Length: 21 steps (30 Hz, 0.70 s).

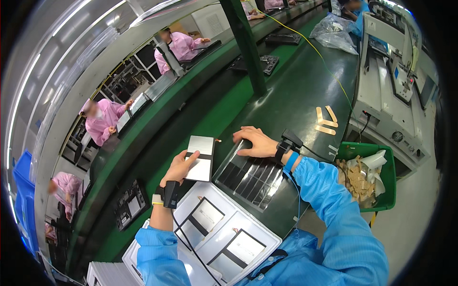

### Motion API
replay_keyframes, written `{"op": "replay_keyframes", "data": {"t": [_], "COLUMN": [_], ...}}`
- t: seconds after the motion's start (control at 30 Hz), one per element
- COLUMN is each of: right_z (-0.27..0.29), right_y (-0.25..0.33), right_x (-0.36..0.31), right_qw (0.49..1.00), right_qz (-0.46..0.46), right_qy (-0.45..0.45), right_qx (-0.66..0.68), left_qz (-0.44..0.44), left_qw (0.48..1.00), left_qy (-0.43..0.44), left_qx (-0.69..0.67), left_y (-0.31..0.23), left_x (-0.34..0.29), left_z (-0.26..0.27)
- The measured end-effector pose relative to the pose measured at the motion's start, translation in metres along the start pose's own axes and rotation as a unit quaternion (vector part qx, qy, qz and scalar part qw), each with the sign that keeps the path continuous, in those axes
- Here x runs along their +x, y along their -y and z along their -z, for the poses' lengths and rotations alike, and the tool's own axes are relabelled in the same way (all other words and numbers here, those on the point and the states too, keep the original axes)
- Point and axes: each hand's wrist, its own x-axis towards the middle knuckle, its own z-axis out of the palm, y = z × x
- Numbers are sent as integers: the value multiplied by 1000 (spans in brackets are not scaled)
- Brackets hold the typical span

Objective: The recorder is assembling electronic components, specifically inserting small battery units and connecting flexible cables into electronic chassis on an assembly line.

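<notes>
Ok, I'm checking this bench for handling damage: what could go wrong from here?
The flat white-and-black pack is held near one side by the left hand, so it might slip, and the small lead at its far corner could catch. The black cable from the left wrist crosses the white tray and might snag. The glossy sheet with black strips, by the right hand, could crease.
</notes>
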Motion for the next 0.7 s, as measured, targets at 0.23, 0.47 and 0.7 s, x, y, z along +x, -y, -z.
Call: {"op": "replay_keyframes", "data": {"t": [0.23, 0.47, 0.7], "right_z": [32, 49, 49], "right_y": [-9, -12, 10], "right_x": [0, -6, -3], "right_qw": [897, 898, 915], "right_qz": [-46, -45, -48], "right_qy": [117, 21, -18], "right_qx": [424, 436, 399], "left_qz": [-95, -223, -177], "left_qw": [980, 943, 956], "left_qy": [51, -69, -76], "left_qx": [168, 239, 222], "left_y": [3, -44, -33], "left_x": [45, 6, -34], "left_z": [-19, -97, -104]}}
